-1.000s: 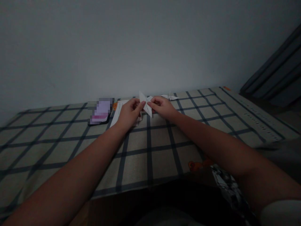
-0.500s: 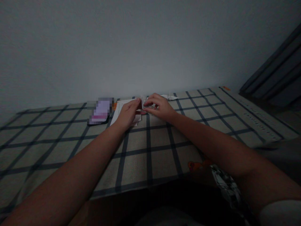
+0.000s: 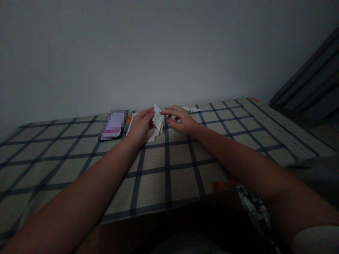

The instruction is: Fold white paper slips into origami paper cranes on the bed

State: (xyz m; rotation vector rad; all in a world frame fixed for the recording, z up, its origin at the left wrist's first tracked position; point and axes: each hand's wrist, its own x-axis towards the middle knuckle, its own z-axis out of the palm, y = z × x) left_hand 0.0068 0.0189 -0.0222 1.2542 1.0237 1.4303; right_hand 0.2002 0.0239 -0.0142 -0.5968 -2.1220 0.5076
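Note:
My left hand is closed on a small folded piece of white paper, pointed at the top, with dark print on its near face. My right hand comes in from the right. Its index fingertip touches the paper's right edge, while the other fingers are curved and apart from the thumb. Below and behind my left hand lie white paper sheets, partly covered by the hand. Another folded white paper piece rests beyond my right hand, close to the wall.
A phone with a blurred-out lit screen lies left of my left hand. Everything rests on a checked cloth over the table. A plain wall rises right behind it. A dark striped curtain hangs at the right.
The folded paper has turned so its printed face shows between my hands. My right hand's fingers have opened somewhat, and my left hand has shifted slightly left.

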